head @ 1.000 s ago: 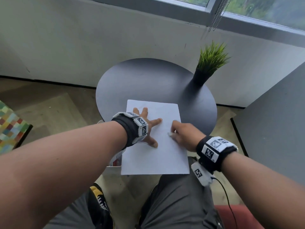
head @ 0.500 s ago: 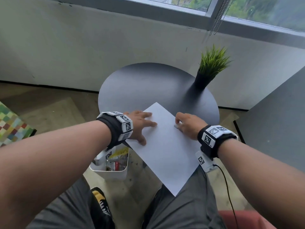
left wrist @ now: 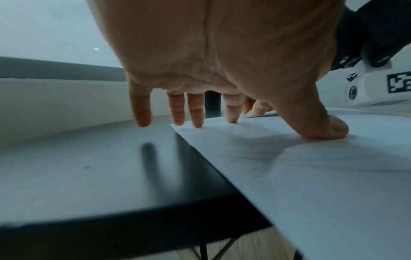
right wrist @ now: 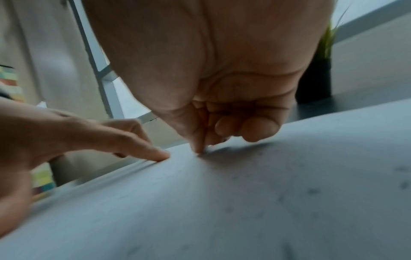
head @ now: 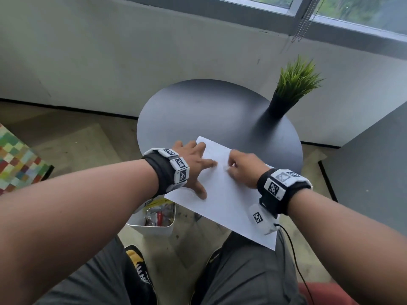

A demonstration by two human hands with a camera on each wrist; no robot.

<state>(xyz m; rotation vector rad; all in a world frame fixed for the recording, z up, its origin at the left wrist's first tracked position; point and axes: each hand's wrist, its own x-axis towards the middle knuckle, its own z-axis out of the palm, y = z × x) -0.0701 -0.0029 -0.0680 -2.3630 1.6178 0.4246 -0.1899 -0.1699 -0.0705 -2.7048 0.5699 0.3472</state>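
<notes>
A white sheet of paper [head: 222, 201] lies askew on the round black table [head: 209, 111], its near corner hanging over my lap. My left hand [head: 203, 177] rests spread on the sheet's left part, fingers straight. In the left wrist view the left hand [left wrist: 222, 105] has its thumb and three fingertips on the paper [left wrist: 311, 176] and its little finger over the bare table [left wrist: 89, 167]. My right hand [head: 230, 168] is curled, with thumb and forefinger tips pressed on the sheet. In the right wrist view the right hand [right wrist: 204, 146] seems to pinch a small white object, too small to identify.
A potted green plant [head: 293, 89] stands at the table's far right edge. A white bin [head: 154, 223] with clutter sits on the floor under the table's near left. A checkered cushion [head: 15, 159] is at far left and a grey surface [head: 374, 161] at right.
The sheet has turned counterclockwise from straight to diagonal under both hands. Both hands stayed on it, and the view shifted slightly.
</notes>
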